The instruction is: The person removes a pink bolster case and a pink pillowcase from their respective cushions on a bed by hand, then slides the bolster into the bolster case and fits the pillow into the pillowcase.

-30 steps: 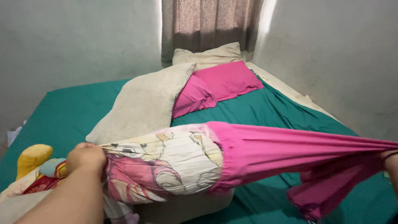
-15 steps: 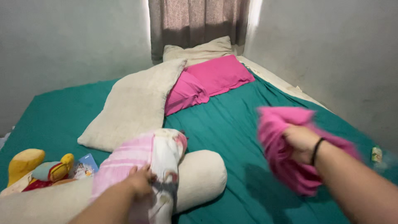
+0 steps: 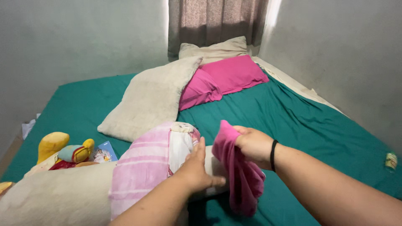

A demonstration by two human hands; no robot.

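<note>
Soft matt pink cloth (image 3: 240,175); bolster (image 3: 63,196) in coarse beige fabric.

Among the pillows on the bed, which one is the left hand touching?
The left hand rests on the long beige bolster at the near edge, partly wrapped in a pink striped cover. The other pillows lie farther up the bed, untouched.
</note>
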